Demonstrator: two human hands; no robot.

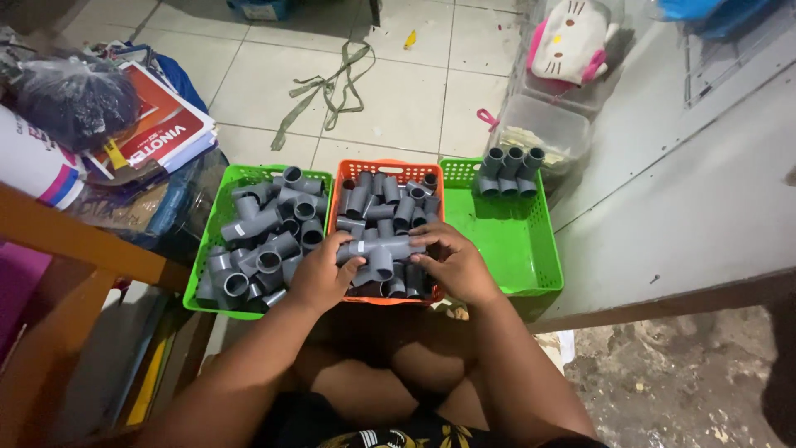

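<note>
Two hands, left hand (322, 278) and right hand (454, 264), both clenched on one grey PVC tee fitting (380, 251) above the orange basket (386, 168); judged light, rigid and smooth, best held by its socket ends.

Red-and-white printed flat packages (162, 124) stacked at far left, beside a black plastic bag (75, 99).

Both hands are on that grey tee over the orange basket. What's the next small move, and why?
Probably lift the grey tee fitting clear and carry it right. Left hand and right hand grip its ends above the orange basket, while assembled pieces stand in the right green basket, which has bare floor.
</note>
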